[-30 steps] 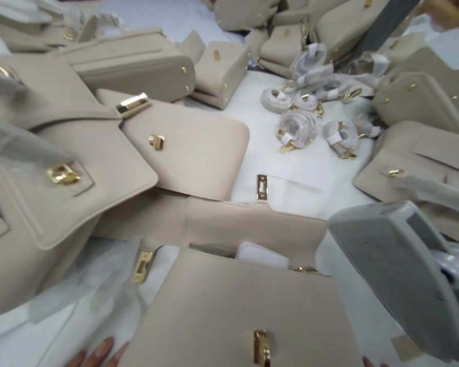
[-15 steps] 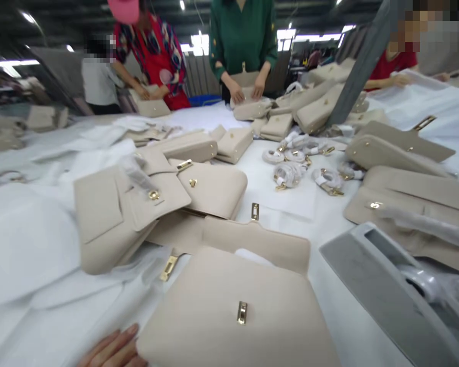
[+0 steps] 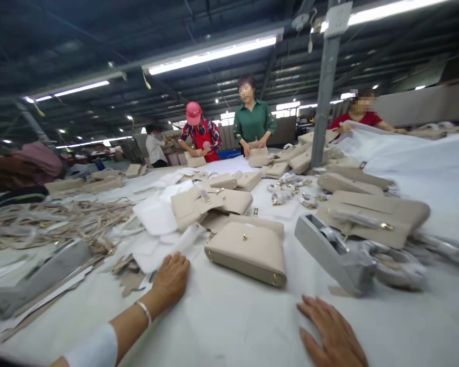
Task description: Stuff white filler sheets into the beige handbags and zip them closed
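Note:
A beige handbag point(image 3: 247, 247) with a gold turn lock lies on the white-covered table in front of me, its flap folded back at the far side. My left hand point(image 3: 170, 280) rests to the left of the handbag, fingers forward over the edge of white wrapping sheets point(image 3: 155, 250); nothing shows in its grip. To the handbag's right, my right hand point(image 3: 331, 329) hovers over or lies on the table, fingers spread and holding nothing. Just beyond that hand stands a grey tape dispenser point(image 3: 329, 255). Another beige handbag point(image 3: 193, 206) lies behind, partly stacked on others.
A second tape dispenser point(image 3: 42, 275) stands at left, near a heap of beige straps point(image 3: 57, 219). Wrapped straps point(image 3: 285, 193) and more handbags point(image 3: 375, 216) lie at right. A metal post point(image 3: 322, 97) rises beyond. Co-workers, one in a green top point(image 3: 254, 125), work across the table.
My view has tilted up and drawn back, so the table looks farther off. My right hand has come into view, and more of my left arm shows. The near handbag now appears turned.

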Demonstrator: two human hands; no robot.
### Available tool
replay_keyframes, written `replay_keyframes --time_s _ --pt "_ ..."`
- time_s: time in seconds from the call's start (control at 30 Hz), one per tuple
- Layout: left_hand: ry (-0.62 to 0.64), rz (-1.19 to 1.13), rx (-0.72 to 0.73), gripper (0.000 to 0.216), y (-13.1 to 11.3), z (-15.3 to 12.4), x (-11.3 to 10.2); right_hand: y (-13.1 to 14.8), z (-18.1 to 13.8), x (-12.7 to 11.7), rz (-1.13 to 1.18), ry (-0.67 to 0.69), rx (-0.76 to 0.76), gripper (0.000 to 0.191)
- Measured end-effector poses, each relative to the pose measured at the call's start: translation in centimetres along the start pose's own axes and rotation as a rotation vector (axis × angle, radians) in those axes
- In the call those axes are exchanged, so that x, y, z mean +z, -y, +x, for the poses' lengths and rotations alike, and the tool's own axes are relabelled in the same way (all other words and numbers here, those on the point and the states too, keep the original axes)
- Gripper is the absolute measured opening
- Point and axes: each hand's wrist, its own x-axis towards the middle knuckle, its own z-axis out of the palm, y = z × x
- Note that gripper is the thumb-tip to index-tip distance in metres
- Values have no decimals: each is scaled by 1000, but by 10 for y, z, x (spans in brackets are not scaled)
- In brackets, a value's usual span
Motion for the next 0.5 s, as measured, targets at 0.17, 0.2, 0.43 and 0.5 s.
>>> replay_keyframes --time_s 0.17,0.2,0.43,0.5 --pt "43 -197 -55 29 -20 12 -48 19 40 -40 335 335 261 37" --pt "22 -276 -43 33 -25 20 -57 20 59 -45 384 338 268 41" --pt "182 -564 92 99 -51 115 -64 21 207 -11 356 589 226 93" --pt "239 -590 110 101 -55 137 -52 25 228 8 354 697 222 90"
